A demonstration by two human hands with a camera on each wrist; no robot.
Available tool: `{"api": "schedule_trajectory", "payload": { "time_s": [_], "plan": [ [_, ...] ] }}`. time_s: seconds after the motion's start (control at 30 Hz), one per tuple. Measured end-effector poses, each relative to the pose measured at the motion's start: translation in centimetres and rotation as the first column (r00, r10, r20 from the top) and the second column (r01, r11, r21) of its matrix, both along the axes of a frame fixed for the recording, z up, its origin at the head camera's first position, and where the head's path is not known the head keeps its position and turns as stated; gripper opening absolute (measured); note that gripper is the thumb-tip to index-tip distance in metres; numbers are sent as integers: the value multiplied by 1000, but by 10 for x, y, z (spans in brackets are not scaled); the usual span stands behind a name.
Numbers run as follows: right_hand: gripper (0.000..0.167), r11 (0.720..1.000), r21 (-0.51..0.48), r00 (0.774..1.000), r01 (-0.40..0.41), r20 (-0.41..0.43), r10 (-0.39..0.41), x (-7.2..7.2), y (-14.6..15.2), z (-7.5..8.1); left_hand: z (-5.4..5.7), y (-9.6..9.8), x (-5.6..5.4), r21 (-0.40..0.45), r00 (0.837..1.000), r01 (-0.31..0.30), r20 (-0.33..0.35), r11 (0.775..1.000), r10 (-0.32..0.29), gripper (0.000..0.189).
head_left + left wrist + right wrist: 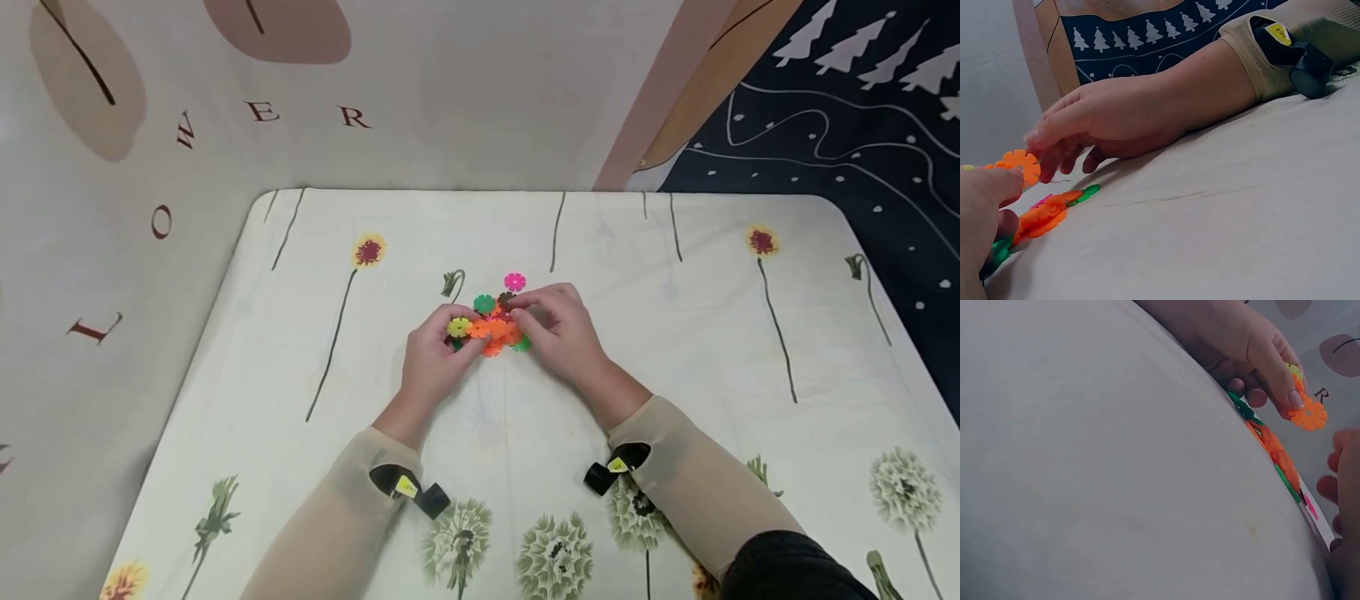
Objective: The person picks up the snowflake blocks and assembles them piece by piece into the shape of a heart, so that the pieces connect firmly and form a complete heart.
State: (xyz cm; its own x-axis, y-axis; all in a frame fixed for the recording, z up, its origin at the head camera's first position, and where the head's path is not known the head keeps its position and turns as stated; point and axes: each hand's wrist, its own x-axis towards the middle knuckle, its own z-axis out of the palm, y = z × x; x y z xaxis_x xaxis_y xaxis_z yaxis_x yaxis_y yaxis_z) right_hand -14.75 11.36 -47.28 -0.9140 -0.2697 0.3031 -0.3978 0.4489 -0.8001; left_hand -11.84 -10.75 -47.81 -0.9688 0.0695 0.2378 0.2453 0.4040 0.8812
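My left hand [437, 354] pinches a short chain of notched plastic discs between thumb and fingers. A yellow-green disc [459, 327] sits at the chain's left end, and an orange disc [1025, 165] sticks out past the thumb. Below the chain, a small pile of loose orange discs [1041, 215] lies on the table, with green discs [484, 303] at its edges. My right hand [558, 329] hovers at the pile's right side, fingers loosely bent, thumb and index apart with nothing seen between them. Near its fingertips is a dark brown disc [506, 298].
A pink disc [514, 282] lies just behind the pile. The white flower-print cloth [300, 467] covers the table, whose far edge meets a pale printed curtain [480, 125]. Dark fabric with white trees [847, 150] hangs at the right.
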Motion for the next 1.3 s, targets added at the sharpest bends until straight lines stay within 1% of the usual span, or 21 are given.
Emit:
{"api": "schedule_trajectory", "payload": {
  "time_s": [0.07, 0.1, 0.23, 0.4, 0.57, 0.67, 0.77, 0.9, 1.0, 1.07, 1.17, 1.23, 1.3],
  "plan": [
    [17, 996, 78, 999, 43, -1, -43, -1, 0, 0, 0, 1, 0, 8, 1000, -13, 11, 1000, 13, 28],
    [19, 992, 118, 999, 52, -2, -52, -1, 0, 0, 0, 1, 0, 14, 1000, -20, 19, 1000, 20, 29],
    [25, 962, 268, 998, 57, 16, -64, -1, -1, -1, 1, 1, 1, 40, 998, -37, 43, 999, 35, 29],
    [25, 945, 323, 998, 50, 8, -56, 0, -2, -1, 1, 1, 1, 53, 998, -43, 54, 998, 40, 29],
    [23, 943, 333, 1000, 8, 25, -17, -1, -2, -1, 1, 2, 1, 50, 997, -49, 57, 998, 46, 31],
    [21, 953, 301, 999, -7, 46, -7, -1, -3, -1, 1, 2, 1, 51, 997, -49, 58, 997, 46, 32],
    [20, 969, 246, 998, -1, 62, -15, -1, -3, 0, 0, 1, 1, 58, 997, -49, 59, 997, 45, 32],
    [18, 991, 130, 997, 14, 73, -24, 0, -4, -1, 0, 1, 1, 60, 998, -46, 56, 997, 43, 31],
    [17, 999, 19, 997, 28, 77, -30, 2, -4, -2, 0, 1, 1, 61, 998, -43, 56, 997, 40, 31],
    [16, 997, -68, 996, 35, 79, -30, 2, -4, -3, 0, 1, 1, 62, 998, -41, 56, 997, 38, 30],
    [15, 982, -185, 998, 28, 67, -16, 3, -4, -3, 0, 0, 0, 67, 998, -38, 52, 997, 35, 29],
    [15, 975, -223, 998, 19, 60, -5, 3, -4, -2, 0, 0, 0, 70, 998, -36, 49, 997, 32, 29],
    [14, 974, -228, 998, 14, 58, -1, 3, -4, -1, 0, 0, 0, 76, 999, -32, 45, 997, 29, 29]
  ]
}}
